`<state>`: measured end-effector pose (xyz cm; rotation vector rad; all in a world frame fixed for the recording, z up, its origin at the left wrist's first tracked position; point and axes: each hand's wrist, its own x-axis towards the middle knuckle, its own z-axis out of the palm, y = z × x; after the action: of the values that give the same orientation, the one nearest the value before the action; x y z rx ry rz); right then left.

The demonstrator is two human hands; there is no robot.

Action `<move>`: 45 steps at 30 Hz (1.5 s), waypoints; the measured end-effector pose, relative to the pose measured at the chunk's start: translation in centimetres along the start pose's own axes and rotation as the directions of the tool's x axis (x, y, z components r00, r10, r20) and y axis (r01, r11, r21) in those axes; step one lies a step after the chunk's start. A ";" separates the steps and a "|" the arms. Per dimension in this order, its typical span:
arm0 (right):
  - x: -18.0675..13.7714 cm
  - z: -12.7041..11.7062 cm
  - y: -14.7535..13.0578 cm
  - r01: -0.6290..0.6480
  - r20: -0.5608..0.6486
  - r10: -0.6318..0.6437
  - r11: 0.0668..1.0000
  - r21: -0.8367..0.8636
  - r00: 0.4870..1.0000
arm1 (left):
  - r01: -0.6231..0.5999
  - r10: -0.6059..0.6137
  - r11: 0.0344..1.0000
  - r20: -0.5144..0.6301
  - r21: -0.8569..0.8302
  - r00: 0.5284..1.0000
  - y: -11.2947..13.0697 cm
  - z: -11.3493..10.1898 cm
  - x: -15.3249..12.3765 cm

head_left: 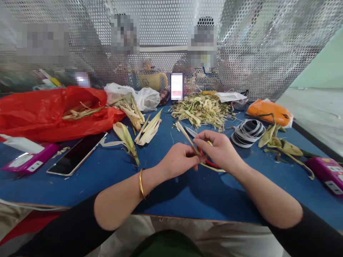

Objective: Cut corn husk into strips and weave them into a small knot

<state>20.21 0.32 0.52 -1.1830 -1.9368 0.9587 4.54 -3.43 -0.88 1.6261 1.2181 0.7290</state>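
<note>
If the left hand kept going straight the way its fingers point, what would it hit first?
Probably the right hand: the left hand points rightward at it, both pinching the same pale leaf strip almost fingertip to fingertip. Red scissors handles sit just below, but depth is unclear.

dry husk, glossy plastic, matt blue table (pixel 112 171)
papery, fibrous husk strip (pixel 184 135); crinkled shiny red plastic bag (pixel 40 110); glass-smooth phone (pixel 77 153); perforated metal screen (pixel 254 43); polished gold bangle (pixel 140 184); glossy roll of tape (pixel 248 132).
</note>
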 end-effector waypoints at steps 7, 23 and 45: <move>-0.3 0.6 -0.4 0.005 -0.007 -0.005 0.999 0.044 1.000 | -0.003 0.003 0.999 -0.007 0.049 1.000 -0.2 -0.1 0.0; -1.0 -0.7 -0.7 0.717 0.259 -0.755 0.371 -0.590 0.603 | 0.047 -0.201 0.701 -0.133 -0.712 0.971 0.2 -2.5 0.7; -1.5 1.0 -0.6 0.753 0.217 -0.802 0.377 -0.540 0.557 | 0.027 -0.217 0.625 -0.141 -0.780 0.966 0.0 -2.0 0.9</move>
<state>19.67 -1.53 0.30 -0.3721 -2.4061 -0.2460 3.10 -1.97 -0.14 0.7326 0.9364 1.1734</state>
